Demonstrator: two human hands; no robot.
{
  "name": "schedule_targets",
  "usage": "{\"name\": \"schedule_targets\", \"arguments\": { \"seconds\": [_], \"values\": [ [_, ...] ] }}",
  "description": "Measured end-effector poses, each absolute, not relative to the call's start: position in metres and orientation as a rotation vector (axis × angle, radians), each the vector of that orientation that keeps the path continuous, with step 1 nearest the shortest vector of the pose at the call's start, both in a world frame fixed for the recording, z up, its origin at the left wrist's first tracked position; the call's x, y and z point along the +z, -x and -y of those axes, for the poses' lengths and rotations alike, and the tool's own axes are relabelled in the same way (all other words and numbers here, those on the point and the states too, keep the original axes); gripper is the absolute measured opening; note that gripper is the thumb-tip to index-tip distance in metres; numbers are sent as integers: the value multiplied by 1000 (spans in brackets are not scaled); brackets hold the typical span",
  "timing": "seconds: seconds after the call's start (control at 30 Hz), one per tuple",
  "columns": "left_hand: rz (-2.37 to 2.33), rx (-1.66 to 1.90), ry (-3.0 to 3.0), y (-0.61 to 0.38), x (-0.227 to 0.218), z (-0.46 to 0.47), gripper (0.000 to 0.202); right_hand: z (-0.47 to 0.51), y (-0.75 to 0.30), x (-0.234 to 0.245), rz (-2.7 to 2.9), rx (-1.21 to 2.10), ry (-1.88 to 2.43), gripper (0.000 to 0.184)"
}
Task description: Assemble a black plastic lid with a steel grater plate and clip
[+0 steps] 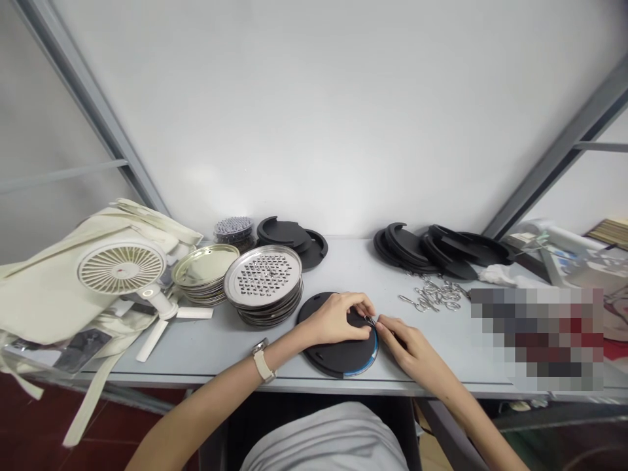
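You're pinching small metal piece (369,320) in right hand (403,340), left hand (341,317) arching over black disc (336,356), left grip unclear

Both bare forearms slant in toward the middle, the left forearm (210,412) ending in a left hand (338,317) arched with fingers curled, while from the right forearm (461,396) the right hand (405,339) brings thumb and fingertips together just beside the left fingertips.

The pale table (346,261) carries metal discs (263,288), black trays (412,247), silver clips (436,296)
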State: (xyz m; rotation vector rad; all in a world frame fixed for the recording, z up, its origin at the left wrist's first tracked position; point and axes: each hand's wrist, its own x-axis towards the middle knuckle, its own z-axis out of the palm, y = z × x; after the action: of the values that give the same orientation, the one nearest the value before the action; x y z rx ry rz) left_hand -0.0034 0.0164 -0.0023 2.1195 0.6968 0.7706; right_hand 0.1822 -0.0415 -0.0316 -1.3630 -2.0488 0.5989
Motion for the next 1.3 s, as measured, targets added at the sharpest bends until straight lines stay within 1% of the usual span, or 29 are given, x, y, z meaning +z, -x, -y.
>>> {"name": "schedule_targets", "arguments": {
  "seconds": [0.33,0.73,1.0,1.3],
  "values": [
    [-726,743,-2077,3,-1,-16,26,41,-180,-28,2050,580,1364,33],
    [-688,764,-2059,4,-3,-17,26,40,-181,-31,2070,560,1385,32],
    [-677,766,-2051,4,-5,-18,26,41,-181,-32,2049,580,1391,30],
    [-708,764,-2041,4,-4,-18,24,39,-184,-39,2010,624,1406,34]
  ]
}}
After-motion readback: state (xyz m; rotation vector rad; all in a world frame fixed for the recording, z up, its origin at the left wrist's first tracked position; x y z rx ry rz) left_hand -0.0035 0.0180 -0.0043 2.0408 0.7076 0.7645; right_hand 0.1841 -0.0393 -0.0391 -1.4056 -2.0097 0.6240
